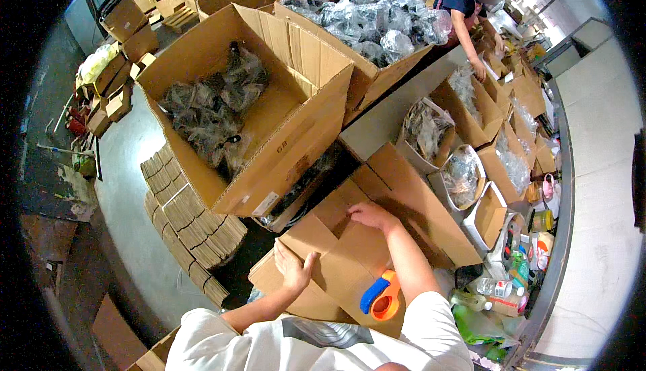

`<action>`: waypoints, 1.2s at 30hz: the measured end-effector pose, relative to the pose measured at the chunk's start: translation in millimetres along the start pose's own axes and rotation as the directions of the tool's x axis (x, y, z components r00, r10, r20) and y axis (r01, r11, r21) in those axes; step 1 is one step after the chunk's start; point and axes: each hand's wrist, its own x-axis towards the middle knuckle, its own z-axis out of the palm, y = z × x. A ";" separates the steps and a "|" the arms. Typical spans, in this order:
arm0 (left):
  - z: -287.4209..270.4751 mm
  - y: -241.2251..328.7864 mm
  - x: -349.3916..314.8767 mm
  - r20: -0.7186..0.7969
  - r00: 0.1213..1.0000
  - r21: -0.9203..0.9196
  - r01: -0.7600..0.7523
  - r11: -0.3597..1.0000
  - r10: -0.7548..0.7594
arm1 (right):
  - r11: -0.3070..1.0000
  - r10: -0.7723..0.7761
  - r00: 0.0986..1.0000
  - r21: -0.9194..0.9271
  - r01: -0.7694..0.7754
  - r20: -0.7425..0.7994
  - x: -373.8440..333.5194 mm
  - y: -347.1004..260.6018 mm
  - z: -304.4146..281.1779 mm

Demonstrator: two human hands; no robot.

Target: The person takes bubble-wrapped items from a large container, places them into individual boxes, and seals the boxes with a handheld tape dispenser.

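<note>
A brown cardboard box (356,253) with its flaps spread lies in front of me. My left hand (294,270) rests against its left side, fingers stretched out and thumb apart. Farther in, my right hand (372,215) has its fingers curled at the edge of an inner flap; the fingertips are partly hidden. A tape dispenser (386,306) in orange and blue lies on the cardboard below my right forearm, with neither hand on it.
A large carton (289,142) with dark plastic-wrapped items stands ahead left, beside another carton (390,75) full of clear-wrapped items. Small open boxes (486,216) line the right. Bundled flat cardboard (195,219) lies at left. A co-worker (464,24) reaches in at the far right.
</note>
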 end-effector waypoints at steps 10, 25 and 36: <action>47.6 6.1 60.9 0.635 0.693 -0.030 -0.418 0.908 0.340 | 0.973 0.176 0.984 -0.147 -0.177 -0.021 21.4 -18.2 -3.1; 7.6 69.7 40.4 0.608 0.779 0.428 -0.484 0.763 0.153 | 0.933 0.097 0.914 -0.284 -0.221 -0.393 -100.7 -60.6 8.2; 42.3 44.0 68.2 0.551 0.720 0.089 -0.554 0.828 0.422 | 0.971 0.227 0.832 0.053 -0.232 -0.506 -221.0 -33.5 158.8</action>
